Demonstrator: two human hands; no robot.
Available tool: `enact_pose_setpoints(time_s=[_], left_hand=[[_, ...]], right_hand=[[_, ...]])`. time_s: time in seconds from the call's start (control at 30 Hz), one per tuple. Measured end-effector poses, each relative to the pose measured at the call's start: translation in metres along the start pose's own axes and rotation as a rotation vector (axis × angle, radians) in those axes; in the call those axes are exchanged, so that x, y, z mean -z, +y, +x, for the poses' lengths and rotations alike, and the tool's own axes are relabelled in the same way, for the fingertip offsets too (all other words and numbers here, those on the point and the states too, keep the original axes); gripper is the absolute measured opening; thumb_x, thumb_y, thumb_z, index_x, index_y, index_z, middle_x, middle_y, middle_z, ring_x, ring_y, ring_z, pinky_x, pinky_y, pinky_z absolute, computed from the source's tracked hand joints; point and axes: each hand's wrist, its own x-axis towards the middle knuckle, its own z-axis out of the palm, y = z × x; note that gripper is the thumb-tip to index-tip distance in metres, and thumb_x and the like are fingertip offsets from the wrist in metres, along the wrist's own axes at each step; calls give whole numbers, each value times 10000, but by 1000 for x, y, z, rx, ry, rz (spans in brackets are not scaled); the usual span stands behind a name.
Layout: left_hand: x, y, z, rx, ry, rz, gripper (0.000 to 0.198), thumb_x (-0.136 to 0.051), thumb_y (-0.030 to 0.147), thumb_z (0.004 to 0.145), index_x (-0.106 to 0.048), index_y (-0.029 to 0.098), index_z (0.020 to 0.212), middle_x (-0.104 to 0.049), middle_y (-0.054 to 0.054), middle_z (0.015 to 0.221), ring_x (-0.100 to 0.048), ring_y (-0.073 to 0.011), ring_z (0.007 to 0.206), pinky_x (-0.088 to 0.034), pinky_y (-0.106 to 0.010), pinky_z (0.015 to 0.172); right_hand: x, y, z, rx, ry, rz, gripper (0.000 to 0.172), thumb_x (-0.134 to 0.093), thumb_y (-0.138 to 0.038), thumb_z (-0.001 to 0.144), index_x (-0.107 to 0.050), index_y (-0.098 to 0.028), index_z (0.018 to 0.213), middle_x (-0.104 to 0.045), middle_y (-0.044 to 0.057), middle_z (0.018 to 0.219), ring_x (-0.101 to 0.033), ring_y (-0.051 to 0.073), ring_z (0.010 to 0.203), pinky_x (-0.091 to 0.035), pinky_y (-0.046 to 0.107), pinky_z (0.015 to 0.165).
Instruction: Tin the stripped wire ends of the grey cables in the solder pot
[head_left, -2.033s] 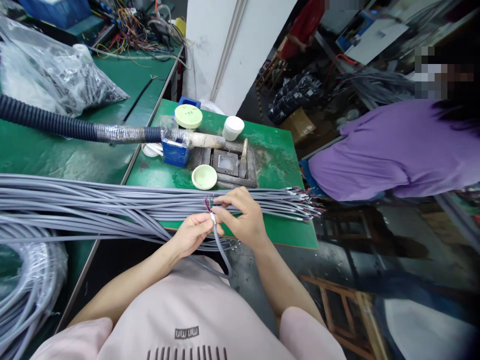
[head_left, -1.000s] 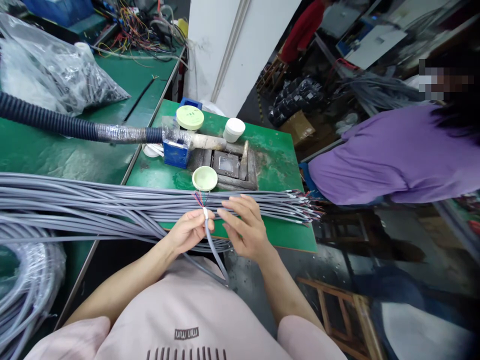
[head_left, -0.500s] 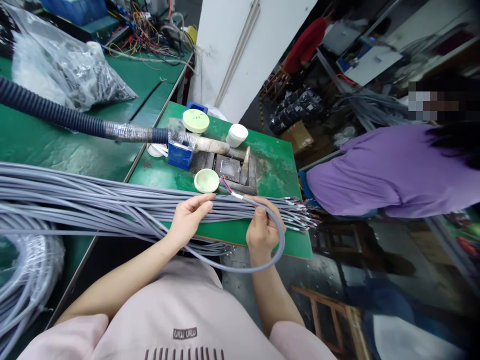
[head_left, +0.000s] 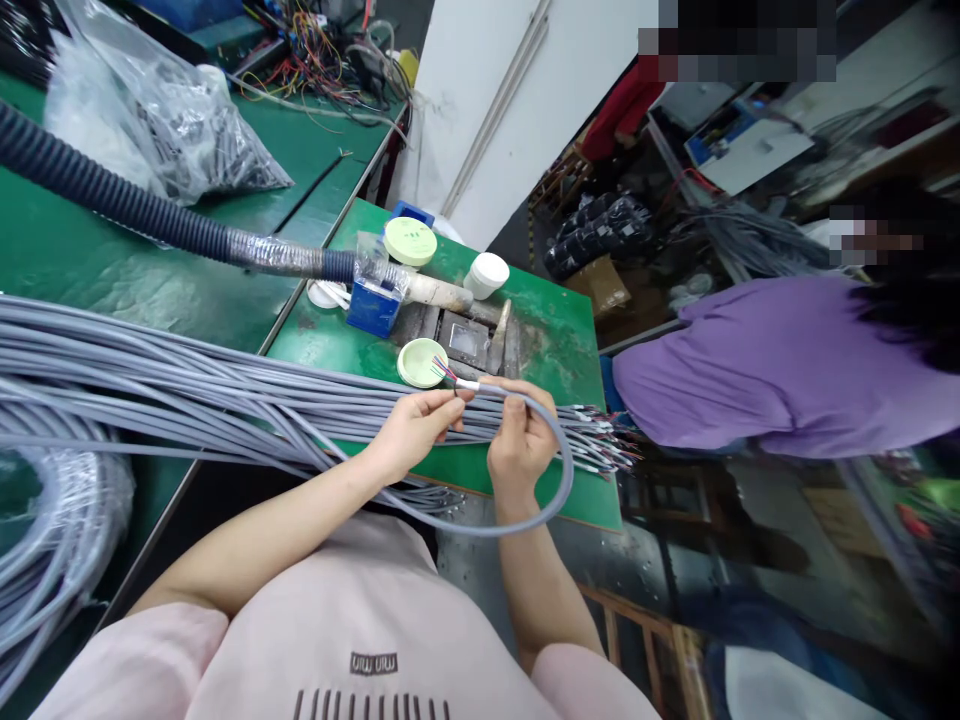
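Note:
My right hand (head_left: 523, 440) is closed round a grey cable (head_left: 562, 470) just behind its stripped end. The cable loops down below that wrist and back to the left. From its white-banded tip, thin coloured wires (head_left: 444, 369) fan out over the rim of a small pale-green dish (head_left: 411, 362). My left hand (head_left: 416, 430) pinches at the base of these wires, apparently on one dark wire; the fingertips partly hide it. Under both hands lies a thick bundle of grey cables (head_left: 247, 375), with stripped ends at the right.
Behind the dish sits a soiled metal solder pot (head_left: 466, 340). A black corrugated hose (head_left: 150, 225) runs to it past a blue box (head_left: 373, 305). White tub (head_left: 487, 274) and green-lidded tub (head_left: 409, 241) stand beyond. A person in purple (head_left: 772, 365) is at the right.
My left hand has moved right, closer to the cable's tip and my right hand. The coloured wires now reach over the dish. The view has shifted slightly.

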Motion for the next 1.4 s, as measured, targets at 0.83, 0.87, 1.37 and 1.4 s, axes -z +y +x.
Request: enact_pose_setpoints(time_s=[0.83,0.87,1.37,1.4], left_hand=[[62,17,-41,-378,-317,1025,304,-498,367,916,-687,203,1088,-734,-88,915,-629,-204,819,-397,-316,774],[62,17,-41,-377,-322,1037,313,-492,371,919,-683,197,1095,-733,-92,922,-629,-207,826,-397,-320,780],[59,22,-35,-529,-234,1119,336,-488,363,917,-652,170,1139,-717,-95,868,-615,-205,781,-391,-319,724],[59,22,-33,-538,-224,1126,340,-491,361,915,-650,164,1142,-717,-98,870,-617,-210,784,-394,-324,726]], right_hand=[[-44,65,78,-245,-378,-67,209,-545,-370,812,-612,-179,758,-633,9,658,-603,143,612,-517,289,625],[-44,65,78,-237,-383,-78,196,-542,-355,813,-611,-181,754,-634,8,656,-604,144,611,-519,290,624],[-17,71,103,-131,-198,-118,205,-531,-389,844,-592,-203,783,-629,14,713,-608,162,653,-507,306,635],[-14,76,106,-128,-176,-125,203,-526,-387,843,-584,-203,780,-625,14,708,-608,162,655,-503,302,631]])
